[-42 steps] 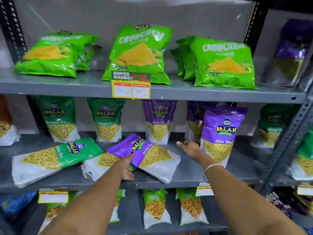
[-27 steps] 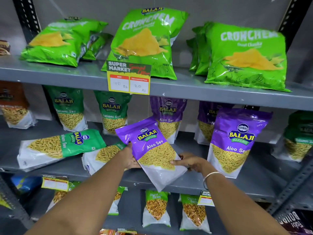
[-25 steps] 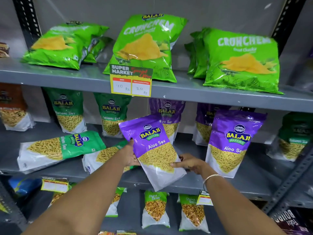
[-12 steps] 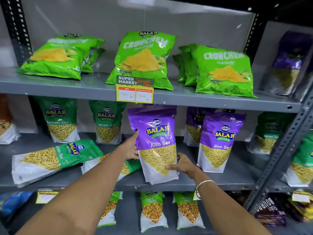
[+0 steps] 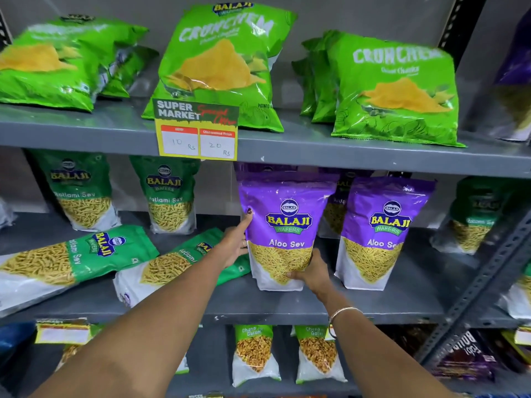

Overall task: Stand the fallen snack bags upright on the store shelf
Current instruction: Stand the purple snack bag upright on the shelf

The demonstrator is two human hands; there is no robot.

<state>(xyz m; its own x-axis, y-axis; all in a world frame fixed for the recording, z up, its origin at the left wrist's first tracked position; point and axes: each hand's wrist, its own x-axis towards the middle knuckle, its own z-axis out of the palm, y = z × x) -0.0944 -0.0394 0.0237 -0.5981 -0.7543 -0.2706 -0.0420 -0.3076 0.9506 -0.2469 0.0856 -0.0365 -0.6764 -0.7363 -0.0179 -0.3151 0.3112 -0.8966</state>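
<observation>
A purple Aloo Sev bag stands upright on the middle shelf. My left hand presses against its left edge, fingers stretched up along the side. My right hand grips its lower right corner. Two green Ratlami Sev bags lie flat to the left: one at the far left, the other partly under my left forearm. Another purple Aloo Sev bag stands upright just to the right.
Green Ratlami Sev bags stand at the back of the middle shelf. Green Crunchem bags line the top shelf above a yellow price tag. A slotted grey upright rises at the right. Smaller bags fill the lower shelf.
The purple bag went from lying flat to being lifted, turned upright and set down on the middle shelf beside the other purple bag. Both hands stayed on it.
</observation>
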